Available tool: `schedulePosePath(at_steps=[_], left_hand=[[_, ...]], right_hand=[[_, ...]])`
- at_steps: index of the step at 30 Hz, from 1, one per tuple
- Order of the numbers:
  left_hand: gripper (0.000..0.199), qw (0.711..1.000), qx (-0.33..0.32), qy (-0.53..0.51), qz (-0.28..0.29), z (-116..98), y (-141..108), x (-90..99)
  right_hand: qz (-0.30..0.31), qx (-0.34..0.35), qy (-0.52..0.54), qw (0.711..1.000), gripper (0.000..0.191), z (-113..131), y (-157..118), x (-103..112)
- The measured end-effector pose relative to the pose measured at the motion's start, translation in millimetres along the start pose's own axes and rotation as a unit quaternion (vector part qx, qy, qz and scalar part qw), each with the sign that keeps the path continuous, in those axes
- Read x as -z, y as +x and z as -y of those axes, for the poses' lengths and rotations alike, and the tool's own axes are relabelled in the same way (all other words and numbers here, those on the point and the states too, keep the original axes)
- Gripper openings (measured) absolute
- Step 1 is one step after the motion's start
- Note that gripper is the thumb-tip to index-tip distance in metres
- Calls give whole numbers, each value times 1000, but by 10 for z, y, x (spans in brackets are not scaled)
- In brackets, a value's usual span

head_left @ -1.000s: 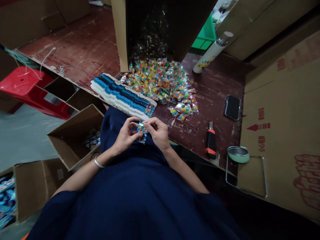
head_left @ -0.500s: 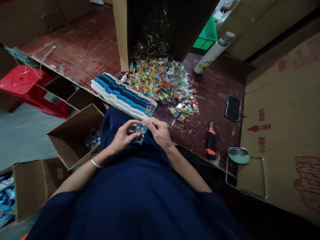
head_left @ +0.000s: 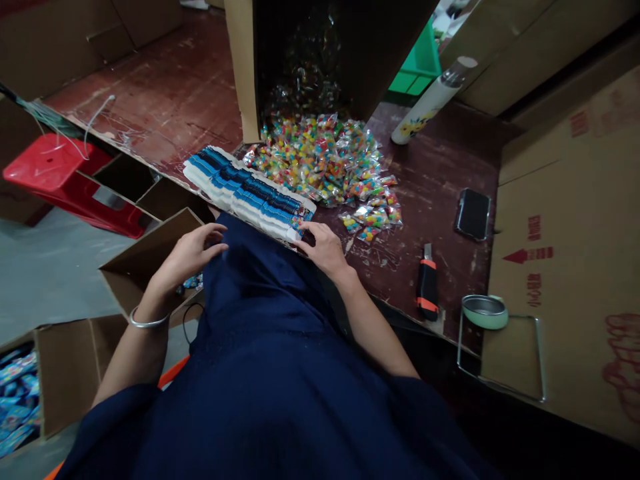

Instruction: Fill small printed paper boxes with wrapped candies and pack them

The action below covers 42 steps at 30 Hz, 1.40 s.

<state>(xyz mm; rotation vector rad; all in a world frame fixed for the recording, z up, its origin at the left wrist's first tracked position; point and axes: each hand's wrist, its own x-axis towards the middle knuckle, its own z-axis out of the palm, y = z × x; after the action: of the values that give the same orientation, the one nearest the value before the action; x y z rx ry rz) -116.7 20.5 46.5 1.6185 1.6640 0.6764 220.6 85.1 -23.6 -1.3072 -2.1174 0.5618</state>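
While our left hand hangs near an open carton, its fingers spread, our right hand meets the right end of the row of blue-and-white packets on the table; whether those fingers pinch one, we cannot tell.

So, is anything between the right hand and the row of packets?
Nothing visible: the right hand is at the near end of the row of packets, though contact is hard to tell.
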Motion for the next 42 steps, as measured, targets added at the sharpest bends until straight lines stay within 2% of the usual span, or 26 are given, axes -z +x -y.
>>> schedulePosePath(at_steps=[3,5,8,10,11,14,17,21,23,27,29,32,35,36,39,42], left_hand=[[35,993,-21,-98,64,-160,65,-301],[33,982,-34,-154,101,-233,99,-486],[30,968,-32,-201,149,-264,105,-715],[29,961,-26,-217,167,-254,87,-835],[29,958,-20,-226,174,-246,77,-885],[32,944,10,-266,195,-223,58,-1000],[35,926,50,-308,211,-202,62,-1072],[36,915,65,-337,211,-162,74,-1123],[36,911,69,-347,211,-143,75,-1131],[39,895,96,-380,212,-135,79,-1128],[42,883,118,-406,206,-146,86,-1135],[46,869,139,-436,190,-165,97,-1162],[47,858,145,-454,191,-172,97,-1182],[46,853,149,-463,189,-171,96,-1185],[45,828,165,-509,170,-168,102,-1189],[43,781,172,-581,154,-188,128,-1206]], right_hand=[[19,15,24,999,19,-32,-24,56],[11,15,21,1000,19,-34,-23,79],[-18,17,-14,1000,45,11,3,63],[-15,20,-48,999,64,64,7,23],[-9,21,-62,998,67,91,-3,0],[2,23,-84,996,52,156,-83,-62],[-21,25,-67,997,36,176,-147,-91],[-62,21,-66,996,49,170,-67,-93],[-44,12,-74,996,49,170,-21,-89],[4,20,-57,998,23,177,-80,-82],[-2,19,-51,998,17,182,-142,-85],[-22,11,-66,998,20,202,-177,-100],[-18,15,-73,997,9,230,-154,-100],[-17,19,-70,997,13,240,-151,-93],[-49,40,-54,997,23,287,-204,-66],[-96,78,-21,992,21,395,-358,-60]])
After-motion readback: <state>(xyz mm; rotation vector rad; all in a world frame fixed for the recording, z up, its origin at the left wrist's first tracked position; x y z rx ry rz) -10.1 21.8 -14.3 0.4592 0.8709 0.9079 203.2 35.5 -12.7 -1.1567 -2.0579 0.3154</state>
